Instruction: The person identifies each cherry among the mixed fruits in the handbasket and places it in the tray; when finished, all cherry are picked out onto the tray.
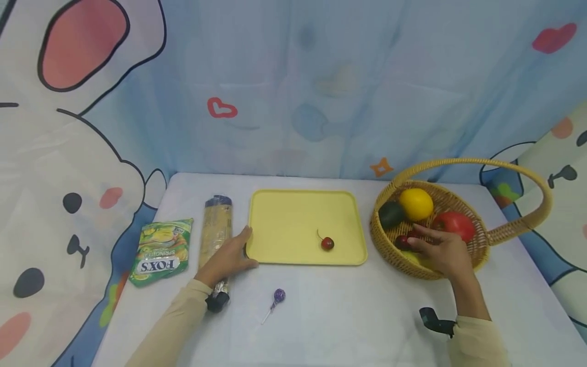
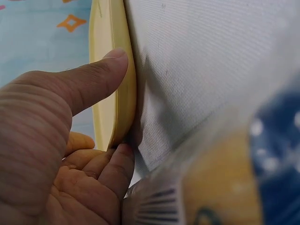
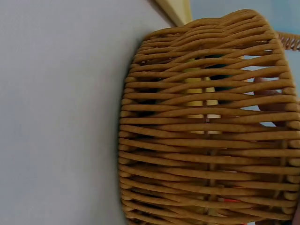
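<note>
My left hand (image 1: 231,255) holds the lower left corner of a yellow tray (image 1: 293,219). In the left wrist view its thumb lies along the tray's side, with the fingers at the corner. On the tray sits a dark red cherry (image 1: 327,243) with its stem. My right hand (image 1: 445,250) reaches into a wicker basket (image 1: 382,244), thumb and forefinger pinching a dark red cherry (image 1: 414,235). Another cherry (image 1: 402,243) lies beside it. Around the fingers are a yellow lemon (image 1: 416,204), a dark green fruit (image 1: 391,215) and a red fruit (image 1: 455,226). The basket's weave mostly hides the right fingers in the right wrist view.
Left of the tray lies a long clear-wrapped pack (image 1: 214,227), partly under my left forearm. Farther left is a green Fox's bag (image 1: 162,251). A purple lollipop (image 1: 278,295) lies in front of the tray. The basket's tall handle (image 1: 477,161) arches out to the right.
</note>
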Demonstrator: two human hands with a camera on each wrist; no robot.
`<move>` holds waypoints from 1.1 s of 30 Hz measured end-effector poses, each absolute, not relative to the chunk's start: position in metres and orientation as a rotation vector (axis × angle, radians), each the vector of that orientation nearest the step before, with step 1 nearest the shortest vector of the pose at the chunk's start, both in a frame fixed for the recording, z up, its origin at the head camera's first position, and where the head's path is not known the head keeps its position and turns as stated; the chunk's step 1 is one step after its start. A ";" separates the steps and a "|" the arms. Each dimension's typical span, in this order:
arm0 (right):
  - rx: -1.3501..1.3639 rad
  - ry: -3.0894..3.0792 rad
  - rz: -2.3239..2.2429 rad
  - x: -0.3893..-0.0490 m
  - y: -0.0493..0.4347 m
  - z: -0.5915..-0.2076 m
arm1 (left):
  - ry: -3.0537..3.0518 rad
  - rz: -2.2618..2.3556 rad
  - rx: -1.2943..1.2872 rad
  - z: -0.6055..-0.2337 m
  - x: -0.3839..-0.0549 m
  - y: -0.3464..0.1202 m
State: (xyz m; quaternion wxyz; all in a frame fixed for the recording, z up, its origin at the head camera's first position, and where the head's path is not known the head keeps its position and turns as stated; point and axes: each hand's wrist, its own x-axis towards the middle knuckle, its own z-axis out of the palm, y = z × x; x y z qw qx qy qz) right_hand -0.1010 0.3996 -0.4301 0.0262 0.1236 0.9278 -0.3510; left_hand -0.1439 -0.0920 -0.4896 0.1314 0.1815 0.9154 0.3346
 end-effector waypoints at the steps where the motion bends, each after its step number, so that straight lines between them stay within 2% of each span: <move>1: 0.382 2.841 -1.074 -0.103 0.401 -0.433 | 2.653 0.972 0.524 -0.490 -0.144 -0.092; 24: 0.023 2.963 -0.743 -0.128 0.392 -0.451 | 2.650 0.959 0.492 -0.493 -0.142 -0.090; 33: 0.040 3.001 -0.806 -0.132 0.390 -0.454 | 2.653 0.964 0.497 -0.490 -0.142 -0.090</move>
